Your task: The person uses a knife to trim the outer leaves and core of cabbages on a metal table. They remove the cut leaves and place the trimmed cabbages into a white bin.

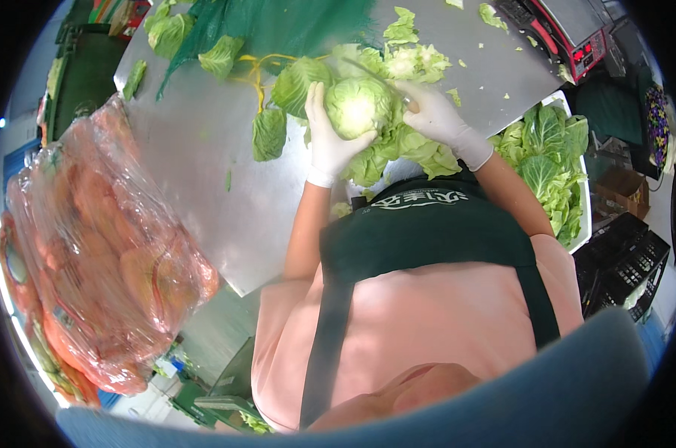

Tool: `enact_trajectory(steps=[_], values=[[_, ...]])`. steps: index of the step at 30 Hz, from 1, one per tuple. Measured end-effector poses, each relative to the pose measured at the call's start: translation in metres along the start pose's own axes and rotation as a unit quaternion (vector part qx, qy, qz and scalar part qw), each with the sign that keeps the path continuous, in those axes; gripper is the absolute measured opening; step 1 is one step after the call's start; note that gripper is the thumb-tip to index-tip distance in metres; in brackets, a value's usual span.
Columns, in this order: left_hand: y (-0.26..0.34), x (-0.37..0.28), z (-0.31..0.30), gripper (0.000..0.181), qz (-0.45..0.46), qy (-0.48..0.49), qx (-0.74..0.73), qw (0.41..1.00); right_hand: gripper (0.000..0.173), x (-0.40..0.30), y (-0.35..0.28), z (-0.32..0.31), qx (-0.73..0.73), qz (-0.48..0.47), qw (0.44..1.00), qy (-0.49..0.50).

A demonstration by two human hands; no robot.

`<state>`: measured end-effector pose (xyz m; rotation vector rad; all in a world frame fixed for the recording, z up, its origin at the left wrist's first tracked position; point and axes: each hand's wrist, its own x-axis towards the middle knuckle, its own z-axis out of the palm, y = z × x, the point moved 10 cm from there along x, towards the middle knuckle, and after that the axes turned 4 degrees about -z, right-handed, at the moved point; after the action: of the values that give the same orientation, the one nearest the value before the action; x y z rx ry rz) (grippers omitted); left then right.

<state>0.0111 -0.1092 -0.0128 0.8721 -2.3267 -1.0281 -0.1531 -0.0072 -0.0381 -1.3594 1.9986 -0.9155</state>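
A round, pale green cabbage (pixel 361 106) is tilted with its whitish cut base facing up. My left hand (pixel 338 140), in a white glove, cups it from the left and below. At its right is my gloved right hand (pixel 433 116), closed on a knife (pixel 366 70) whose blurred blade extends over the cabbage's far side. The fingers hide most of the knife's handle. Loose cabbage leaves (pixel 422 148) lie under and in front of my hands. Trimmed pale leaf pieces (pixel 413 63) rest just beyond the knife.
On the metal table (pixel 186 168) lie a green mesh net (pixel 282 28), a yellow cord (pixel 258 84) and outer leaves (pixel 269 134). A red digital scale (pixel 587 53) stands far right. A white bin (pixel 584 213) holds leaves. Plastic-wrapped orange produce (pixel 108 241) is at left, black crates (pixel 623 269) at right.
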Motion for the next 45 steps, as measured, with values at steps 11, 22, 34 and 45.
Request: enact_trajectory(steps=[11, 22, 34, 45], values=[[0.028, 0.013, 0.020, 0.120, -0.005, -0.055, 0.014, 0.998, 0.067, 0.021, -0.041, -0.006, -0.088, -0.042, 0.994, -0.054], [0.002, 0.041, 0.028, 0.106, 0.023, -0.152, -0.040, 0.987, 0.057, 0.079, 0.032, 0.004, 0.130, 0.091, 0.976, -0.151], [-0.051, 0.004, 0.017, 0.109, -0.129, -0.140, -0.305, 0.933, 0.060, 0.029, -0.028, -0.020, -0.023, -0.097, 0.986, 0.136], [-0.048, 0.005, 0.014, 0.109, -0.126, -0.181, -0.322, 0.921, 0.036, 0.027, 0.093, 0.007, 0.242, 0.170, 0.955, 0.021]])
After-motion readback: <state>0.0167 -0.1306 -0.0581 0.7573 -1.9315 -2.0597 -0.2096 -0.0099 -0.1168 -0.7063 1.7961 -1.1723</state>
